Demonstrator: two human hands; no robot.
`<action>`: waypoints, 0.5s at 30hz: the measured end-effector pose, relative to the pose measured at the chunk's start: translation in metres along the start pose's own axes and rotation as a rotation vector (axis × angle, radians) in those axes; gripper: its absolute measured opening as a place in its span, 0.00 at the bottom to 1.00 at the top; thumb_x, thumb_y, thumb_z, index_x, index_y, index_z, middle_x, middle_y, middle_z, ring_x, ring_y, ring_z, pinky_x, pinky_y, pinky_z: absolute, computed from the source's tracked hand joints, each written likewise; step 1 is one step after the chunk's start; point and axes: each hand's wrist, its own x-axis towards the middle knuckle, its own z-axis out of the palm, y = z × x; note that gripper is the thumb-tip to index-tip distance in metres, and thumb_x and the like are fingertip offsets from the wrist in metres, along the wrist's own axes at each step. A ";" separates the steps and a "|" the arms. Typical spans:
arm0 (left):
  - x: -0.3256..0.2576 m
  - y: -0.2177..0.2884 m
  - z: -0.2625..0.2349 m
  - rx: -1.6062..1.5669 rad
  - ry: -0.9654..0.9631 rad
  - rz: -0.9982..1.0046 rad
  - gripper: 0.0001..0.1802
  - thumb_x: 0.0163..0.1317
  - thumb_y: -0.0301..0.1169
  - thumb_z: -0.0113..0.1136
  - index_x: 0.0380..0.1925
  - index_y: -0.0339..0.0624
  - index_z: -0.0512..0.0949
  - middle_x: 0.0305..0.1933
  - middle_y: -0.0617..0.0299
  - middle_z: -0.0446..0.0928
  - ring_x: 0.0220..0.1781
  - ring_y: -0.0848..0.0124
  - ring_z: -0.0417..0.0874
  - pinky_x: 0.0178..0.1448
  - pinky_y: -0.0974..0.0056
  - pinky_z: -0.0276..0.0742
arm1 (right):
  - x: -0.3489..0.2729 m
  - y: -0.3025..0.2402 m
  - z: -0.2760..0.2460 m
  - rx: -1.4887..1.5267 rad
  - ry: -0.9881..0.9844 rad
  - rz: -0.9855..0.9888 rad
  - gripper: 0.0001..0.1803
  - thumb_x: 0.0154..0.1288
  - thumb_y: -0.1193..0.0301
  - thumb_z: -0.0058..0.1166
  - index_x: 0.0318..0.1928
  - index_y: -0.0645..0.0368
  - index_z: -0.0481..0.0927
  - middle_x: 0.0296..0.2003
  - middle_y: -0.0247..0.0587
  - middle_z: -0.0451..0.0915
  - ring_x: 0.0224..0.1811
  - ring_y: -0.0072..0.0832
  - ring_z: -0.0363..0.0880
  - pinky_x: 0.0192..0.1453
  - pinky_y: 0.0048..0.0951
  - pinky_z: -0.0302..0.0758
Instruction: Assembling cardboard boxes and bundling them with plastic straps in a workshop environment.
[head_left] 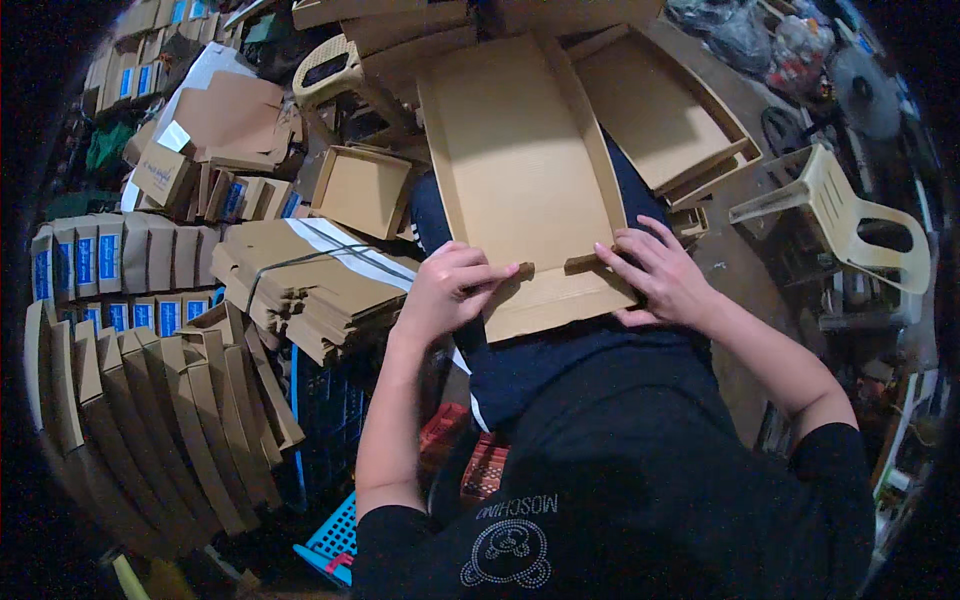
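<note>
While both hands press on its near edge, a large flat brown cardboard box tray (520,160) lies across the person's lap. Left hand (450,285) curls closed, pinching a flap; right hand (665,275) spreads open, fingers holding the opposite flap. Left of the left hand sits a strapped bundle of flattened brown cartons (300,275).
</note>
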 end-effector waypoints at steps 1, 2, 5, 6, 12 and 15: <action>0.000 0.000 0.001 0.013 -0.011 0.009 0.21 0.49 0.23 0.74 0.46 0.49 0.92 0.32 0.60 0.83 0.39 0.63 0.83 0.49 0.60 0.78 | 0.003 0.003 -0.001 -0.023 0.006 -0.012 0.50 0.55 0.46 0.71 0.74 0.57 0.70 0.56 0.46 0.74 0.63 0.42 0.75 0.80 0.56 0.61; 0.001 0.002 0.002 0.012 -0.011 0.008 0.21 0.49 0.23 0.74 0.46 0.49 0.92 0.32 0.60 0.83 0.39 0.63 0.83 0.49 0.60 0.78 | 0.004 0.005 -0.002 -0.044 0.010 -0.022 0.46 0.58 0.48 0.69 0.72 0.57 0.72 0.54 0.46 0.75 0.61 0.42 0.77 0.80 0.55 0.61; 0.005 0.009 -0.003 -0.038 0.021 0.047 0.23 0.50 0.35 0.80 0.49 0.46 0.90 0.38 0.59 0.85 0.41 0.61 0.85 0.52 0.59 0.78 | 0.007 0.010 0.004 -0.046 0.054 -0.047 0.42 0.56 0.58 0.72 0.72 0.53 0.74 0.52 0.44 0.75 0.58 0.38 0.79 0.79 0.57 0.63; 0.007 0.012 -0.009 -0.036 -0.008 0.105 0.28 0.48 0.42 0.82 0.50 0.45 0.89 0.41 0.58 0.86 0.42 0.60 0.85 0.53 0.58 0.78 | 0.007 0.011 0.004 -0.047 0.054 -0.049 0.42 0.56 0.58 0.72 0.72 0.53 0.74 0.52 0.44 0.75 0.58 0.38 0.79 0.79 0.57 0.63; 0.010 0.024 -0.004 0.111 0.018 0.133 0.23 0.52 0.42 0.81 0.46 0.44 0.88 0.43 0.57 0.85 0.43 0.57 0.85 0.49 0.56 0.80 | 0.018 0.014 -0.003 0.058 0.074 -0.003 0.26 0.64 0.65 0.67 0.63 0.53 0.82 0.45 0.39 0.79 0.53 0.37 0.81 0.77 0.56 0.64; 0.011 0.026 -0.001 0.095 -0.045 0.011 0.13 0.57 0.34 0.77 0.41 0.44 0.89 0.39 0.58 0.84 0.41 0.57 0.85 0.46 0.57 0.80 | 0.028 0.023 -0.011 0.243 0.020 0.054 0.13 0.73 0.62 0.61 0.50 0.55 0.87 0.39 0.36 0.82 0.50 0.36 0.81 0.77 0.52 0.62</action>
